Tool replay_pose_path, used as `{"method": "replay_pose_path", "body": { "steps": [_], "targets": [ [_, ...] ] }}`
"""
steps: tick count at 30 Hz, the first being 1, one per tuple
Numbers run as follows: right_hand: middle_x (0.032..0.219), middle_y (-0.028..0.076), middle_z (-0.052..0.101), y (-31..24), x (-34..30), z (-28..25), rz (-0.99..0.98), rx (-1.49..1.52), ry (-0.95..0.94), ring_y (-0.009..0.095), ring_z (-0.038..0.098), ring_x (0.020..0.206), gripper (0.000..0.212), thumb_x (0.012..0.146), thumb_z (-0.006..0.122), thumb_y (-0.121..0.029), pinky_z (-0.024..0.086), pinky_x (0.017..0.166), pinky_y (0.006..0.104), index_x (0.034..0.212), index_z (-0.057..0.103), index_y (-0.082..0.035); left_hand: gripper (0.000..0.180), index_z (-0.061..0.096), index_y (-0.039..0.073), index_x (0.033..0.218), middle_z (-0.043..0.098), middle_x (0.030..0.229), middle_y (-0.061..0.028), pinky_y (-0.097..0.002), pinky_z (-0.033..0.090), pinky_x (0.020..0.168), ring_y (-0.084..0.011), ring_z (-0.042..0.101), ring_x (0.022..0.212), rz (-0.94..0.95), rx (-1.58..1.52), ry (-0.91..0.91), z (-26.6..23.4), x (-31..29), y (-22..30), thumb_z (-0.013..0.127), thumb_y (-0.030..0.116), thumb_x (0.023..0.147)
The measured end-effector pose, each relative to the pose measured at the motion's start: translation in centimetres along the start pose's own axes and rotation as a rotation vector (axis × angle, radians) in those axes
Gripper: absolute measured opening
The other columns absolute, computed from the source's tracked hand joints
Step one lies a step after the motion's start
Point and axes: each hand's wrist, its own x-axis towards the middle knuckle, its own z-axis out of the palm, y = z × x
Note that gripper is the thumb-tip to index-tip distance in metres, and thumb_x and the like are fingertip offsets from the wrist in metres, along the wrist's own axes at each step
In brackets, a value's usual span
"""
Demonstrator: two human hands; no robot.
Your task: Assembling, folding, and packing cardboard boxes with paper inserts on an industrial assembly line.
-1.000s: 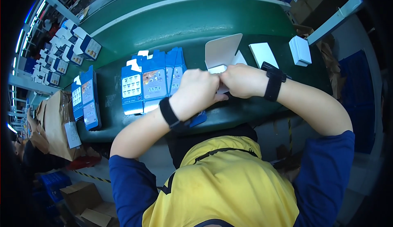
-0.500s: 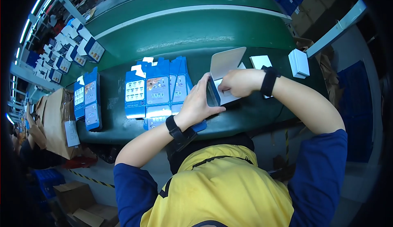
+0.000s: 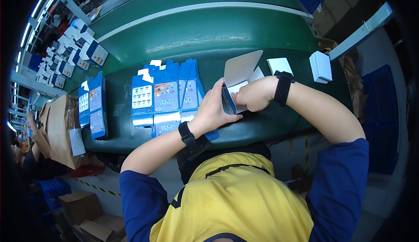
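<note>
One open blue-and-white cardboard carton [image 3: 238, 67], its pale flap raised, sits between two bare hands.
The bare left hand [image 3: 212, 112] grips the carton's left side, thumb along the near edge; the bare right hand [image 3: 257, 95], curled, comes from the right with its fingertips at the opening, and whether they pinch anything is hidden. So the right is nearer the opening, the left the outer wall; the hands hide which way the long axis runs. Left of the carton lie flat blue printed cardboard blanks [image 3: 166, 95]; beyond it to the right, a white rectangular slab [image 3: 277, 64], then a stack of thin white rectangular pieces [image 3: 321, 67].
</note>
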Motion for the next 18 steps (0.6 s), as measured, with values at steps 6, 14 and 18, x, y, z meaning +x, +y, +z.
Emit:
{"method": "replay_pose_path", "body": {
  "steps": [6,14,18],
  "targets": [
    [0.088,0.021,0.065,-1.2,-0.7,0.7,0.096,-0.073,0.083,0.034,0.063,0.085,0.023,0.075,0.049,-0.001,0.049,0.078,0.0416,0.09,0.065,0.0,0.103,0.024,-0.002,0.134,0.05,0.12,-0.0241,-0.0423,0.04,0.097,-0.0399,0.05,0.112,0.023,0.005,0.008,0.2,-0.1,0.4,0.084,0.026,0.056],
    [0.097,0.018,0.066,-1.1,-5.7,2.5,-0.064,0.153,1.13,0.031,0.065,0.078,0.033,0.081,0.06,-0.008,0.052,0.071,0.0345,0.114,0.06,-0.005,0.102,0.023,-0.001,0.135,0.047,0.123,-0.0242,-0.0412,0.042,0.096,-0.0379,0.049,0.116,-0.02,-0.105,0.02,-0.7,-1.0,1.1,0.084,0.022,0.057],
    [0.092,0.011,0.068,-1.8,-7.6,4.7,0.238,0.541,1.187,0.013,0.066,0.073,0.047,0.078,0.071,-0.015,0.05,0.062,0.0231,0.12,0.057,0.0,0.101,0.021,0.002,0.136,0.045,0.126,-0.0237,-0.0426,0.043,0.096,-0.0367,0.049,0.117,0.037,-0.177,0.167,-2.9,-1.9,1.8,0.084,0.019,0.059]
  ]
}}
